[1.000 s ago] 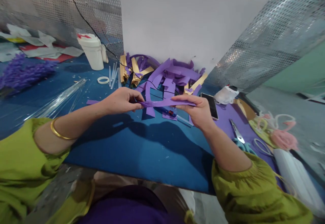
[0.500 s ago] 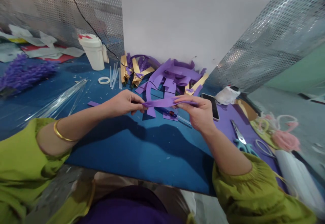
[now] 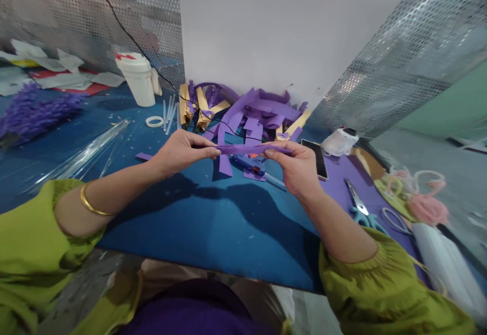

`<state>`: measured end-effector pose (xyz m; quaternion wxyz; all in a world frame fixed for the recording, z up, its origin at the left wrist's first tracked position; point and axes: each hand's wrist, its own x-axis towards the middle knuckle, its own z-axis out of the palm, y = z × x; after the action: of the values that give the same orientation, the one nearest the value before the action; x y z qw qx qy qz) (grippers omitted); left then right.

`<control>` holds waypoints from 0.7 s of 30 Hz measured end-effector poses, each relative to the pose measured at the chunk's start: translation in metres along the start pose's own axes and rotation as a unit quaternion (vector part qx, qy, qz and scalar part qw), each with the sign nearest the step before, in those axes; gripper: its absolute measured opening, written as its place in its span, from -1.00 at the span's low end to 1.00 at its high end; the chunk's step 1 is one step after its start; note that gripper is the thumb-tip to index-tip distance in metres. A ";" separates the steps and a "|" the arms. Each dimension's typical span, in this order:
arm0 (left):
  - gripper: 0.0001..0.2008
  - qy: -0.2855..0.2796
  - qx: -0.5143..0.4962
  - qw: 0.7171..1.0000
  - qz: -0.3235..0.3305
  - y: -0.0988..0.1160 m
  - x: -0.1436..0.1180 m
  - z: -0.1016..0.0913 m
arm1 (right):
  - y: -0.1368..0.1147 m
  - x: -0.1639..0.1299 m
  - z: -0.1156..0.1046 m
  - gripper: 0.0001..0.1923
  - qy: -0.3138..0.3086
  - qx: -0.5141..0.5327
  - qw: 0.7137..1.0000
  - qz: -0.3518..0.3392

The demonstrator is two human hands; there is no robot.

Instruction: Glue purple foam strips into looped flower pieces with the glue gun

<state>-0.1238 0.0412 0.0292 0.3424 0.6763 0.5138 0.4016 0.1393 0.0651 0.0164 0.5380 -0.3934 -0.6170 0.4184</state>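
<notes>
Purple strip (image 3: 243, 149) now hangs stretched between both hands above the blue table (image 3: 213, 228), flatter and a touch higher than half a second ago, when it sagged and showed more of its face. The left hand (image 3: 182, 151) pinches its near end between thumb and fingertips; the right hand (image 3: 297, 168) grips the other end the same way, fingers curled over the top. Both hands have drifted slightly up and apart since the earlier frame.

Just beneath the strip lie a blue-handled tool (image 3: 247, 163) and loose purple offcuts (image 3: 224, 165); behind them a heap of purple scraps (image 3: 258, 114) with tan rolls (image 3: 194, 104) sits against a white board (image 3: 274, 31). A phone (image 3: 314, 158) lies just right of the right hand, scissors (image 3: 357, 206) farther right on a purple sheet (image 3: 342, 183). Toward the person the blue surface is open, up to its near edge.

At the left stand a white tub (image 3: 140, 78), a tape ring (image 3: 154, 121), clear rods (image 3: 87, 147) and a purple flower bunch (image 3: 34, 112). Perforated metal panels (image 3: 399, 56) wall in the bench.
</notes>
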 end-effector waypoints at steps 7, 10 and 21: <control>-0.76 0.058 -0.020 0.998 0.035 0.000 -0.004 0.006 | 0.000 -0.003 0.004 -0.91 0.018 0.000 0.999 -0.040; -0.77 0.064 -0.022 0.997 0.038 -0.001 -0.004 0.007 | 0.002 -0.003 0.004 -0.93 0.019 -0.009 0.997 -0.071; -0.80 0.086 -0.031 0.995 0.040 -0.003 -0.005 0.010 | 0.008 -0.006 0.005 -0.95 -0.014 0.009 0.991 -0.133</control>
<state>-0.1171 0.0369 0.0214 0.3018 0.6486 0.5007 0.4874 0.1357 0.0621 0.0067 0.5838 -0.2972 -0.6675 0.3538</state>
